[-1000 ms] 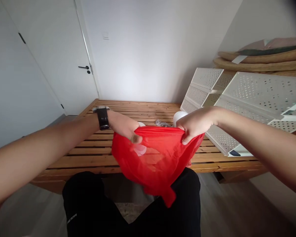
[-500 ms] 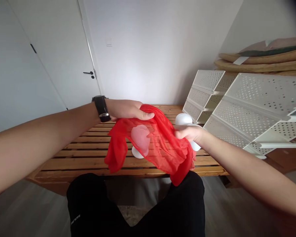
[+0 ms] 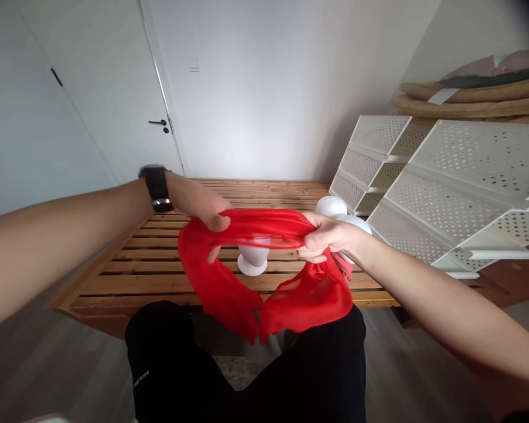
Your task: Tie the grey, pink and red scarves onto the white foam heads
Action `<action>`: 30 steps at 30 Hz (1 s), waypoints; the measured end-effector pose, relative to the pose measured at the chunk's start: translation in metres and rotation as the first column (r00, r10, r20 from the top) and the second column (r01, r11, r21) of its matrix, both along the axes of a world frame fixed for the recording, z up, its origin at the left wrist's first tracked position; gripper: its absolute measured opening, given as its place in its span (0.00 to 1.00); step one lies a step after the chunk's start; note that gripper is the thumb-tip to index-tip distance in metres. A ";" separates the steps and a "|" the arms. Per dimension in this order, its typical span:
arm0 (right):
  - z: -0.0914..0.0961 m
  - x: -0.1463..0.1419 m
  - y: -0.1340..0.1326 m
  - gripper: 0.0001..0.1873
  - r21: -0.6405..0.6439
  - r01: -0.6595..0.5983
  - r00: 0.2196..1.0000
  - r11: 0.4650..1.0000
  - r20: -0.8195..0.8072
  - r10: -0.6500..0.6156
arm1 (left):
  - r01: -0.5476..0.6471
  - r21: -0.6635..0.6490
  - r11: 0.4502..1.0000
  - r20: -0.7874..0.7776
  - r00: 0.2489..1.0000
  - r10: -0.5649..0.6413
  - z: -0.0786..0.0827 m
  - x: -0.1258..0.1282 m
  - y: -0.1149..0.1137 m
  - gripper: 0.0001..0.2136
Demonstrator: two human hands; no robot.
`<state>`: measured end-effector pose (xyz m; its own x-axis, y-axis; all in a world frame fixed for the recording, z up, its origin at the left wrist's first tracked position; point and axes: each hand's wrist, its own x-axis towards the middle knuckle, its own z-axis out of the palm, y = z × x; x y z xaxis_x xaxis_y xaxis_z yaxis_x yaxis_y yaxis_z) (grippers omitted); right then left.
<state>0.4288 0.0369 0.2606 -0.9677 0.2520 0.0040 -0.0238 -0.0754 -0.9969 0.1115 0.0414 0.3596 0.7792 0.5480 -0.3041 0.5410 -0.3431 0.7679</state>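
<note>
A sheer red scarf point(image 3: 264, 224) is stretched between my two hands, gathered into a band, and both its ends hang down towards my knees. My left hand point(image 3: 203, 205), with a black watch on the wrist, grips the band at its left. Closed round the right part is my right hand point(image 3: 324, 236), thumb on top. Behind the scarf a white mannequin head point(image 3: 252, 261) on a round base stands on the slatted wooden bench point(image 3: 158, 265); the band hides its upper part.
More white mannequin heads point(image 3: 331, 205) stand behind my right hand, with a pinkish-red cloth point(image 3: 344, 265) beside them. White perforated racks point(image 3: 462, 182) lean at the right. Stacked cushions point(image 3: 476, 97) lie behind these. A white door point(image 3: 114, 88) is at the left.
The scarf was spread loosely and slanted; now it is a level, bunched band. My left hand has moved left and slightly down, and the mannequin head shows less cloth below its top.
</note>
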 end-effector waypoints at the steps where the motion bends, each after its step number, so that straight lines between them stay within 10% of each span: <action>1: 0.004 -0.004 -0.001 0.20 0.048 -0.009 1.000 0.999 -0.019 0.010 | 0.058 -0.085 0.995 0.018 0.998 -0.057 -0.011 0.005 -0.003 0.26; 4: 0.018 -0.015 -0.001 0.21 0.184 0.015 1.000 0.983 -0.012 -0.013 | 0.227 -0.344 0.911 0.092 0.974 -0.208 -0.041 0.023 -0.015 0.26; 8: 0.029 0.000 0.016 0.24 0.297 0.077 0.995 0.952 0.044 -0.094 | 0.162 -0.440 0.883 0.149 0.983 -0.107 -0.061 0.022 -0.020 0.19; 13: 0.020 0.040 0.044 0.23 0.377 0.160 0.933 0.912 0.244 -0.265 | 0.034 -0.350 0.936 0.176 0.984 0.030 -0.050 0.002 -0.014 0.19; 18: -0.022 0.010 0.039 0.27 0.426 0.079 0.950 0.901 0.243 -0.198 | -0.027 -0.195 0.980 0.286 0.955 0.084 -0.024 0.021 -0.008 0.14; 25: -0.092 -0.099 -0.001 0.32 0.060 0.397 0.906 0.916 -0.183 -0.380 | -0.067 -0.126 0.990 0.554 0.823 0.126 -0.008 0.079 0.007 0.13; 30: -0.125 -0.114 -0.029 0.21 -0.190 0.311 0.865 0.931 -0.349 -0.360 | -0.132 -0.208 0.969 0.790 0.561 0.246 0.007 0.071 0.010 0.11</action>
